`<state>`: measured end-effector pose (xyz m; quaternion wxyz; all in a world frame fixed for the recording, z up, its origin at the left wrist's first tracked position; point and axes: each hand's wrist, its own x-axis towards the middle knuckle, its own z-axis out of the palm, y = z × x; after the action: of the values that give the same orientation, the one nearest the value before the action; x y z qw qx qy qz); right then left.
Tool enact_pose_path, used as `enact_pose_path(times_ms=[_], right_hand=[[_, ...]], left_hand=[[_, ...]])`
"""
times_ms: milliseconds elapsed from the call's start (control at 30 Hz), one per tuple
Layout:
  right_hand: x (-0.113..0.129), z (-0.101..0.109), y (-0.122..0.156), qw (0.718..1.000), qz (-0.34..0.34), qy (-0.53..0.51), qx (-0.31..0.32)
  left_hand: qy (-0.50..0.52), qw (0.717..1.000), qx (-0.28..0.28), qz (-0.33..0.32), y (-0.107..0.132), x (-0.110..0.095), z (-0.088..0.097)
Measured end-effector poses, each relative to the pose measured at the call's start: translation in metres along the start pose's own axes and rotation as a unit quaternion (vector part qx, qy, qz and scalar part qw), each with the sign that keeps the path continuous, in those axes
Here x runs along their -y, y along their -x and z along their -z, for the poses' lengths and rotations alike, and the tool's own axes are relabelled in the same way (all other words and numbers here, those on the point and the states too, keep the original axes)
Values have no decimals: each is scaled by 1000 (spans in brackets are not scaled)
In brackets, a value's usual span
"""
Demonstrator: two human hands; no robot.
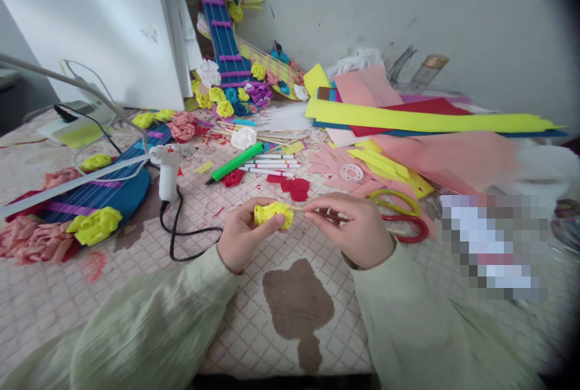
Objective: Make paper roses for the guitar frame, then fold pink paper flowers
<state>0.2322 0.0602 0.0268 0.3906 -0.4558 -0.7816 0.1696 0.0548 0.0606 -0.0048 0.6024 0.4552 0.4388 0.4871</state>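
My left hand (pixel 242 236) is closed around a small yellow foam rose (pixel 273 213), held just above the quilted table cover (pixel 190 293). My right hand (pixel 356 230) pinches the free end of the rose's yellow strip (pixel 299 209) at its right side. Both hands meet near the middle of the table, in pale green sleeves.
A white glue gun (pixel 168 166) stands left of my hands, its black cord trailing. Scissors with red and yellow handles (pixel 405 212) lie to the right. Markers (pixel 267 165), foam sheets (pixel 421 119), paper roses and a blue guitar-shaped craft (pixel 109 194) crowd the back and left.
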Motion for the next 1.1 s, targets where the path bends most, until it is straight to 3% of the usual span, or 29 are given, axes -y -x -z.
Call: enact_pose_path(times_ms=[267,600,1100], right_hand=[[3,-2,0,1000,13,-10,-8],[4,-4,1,999,-20,-34,4],[3,-4,1,999,-15,-41,-3]], left_hand=[[-16,1000,-8,-22,1,-2,0],[-32,999,-7,-26,2,-5,1],[-1,999,-14,-35,2,-4,2]])
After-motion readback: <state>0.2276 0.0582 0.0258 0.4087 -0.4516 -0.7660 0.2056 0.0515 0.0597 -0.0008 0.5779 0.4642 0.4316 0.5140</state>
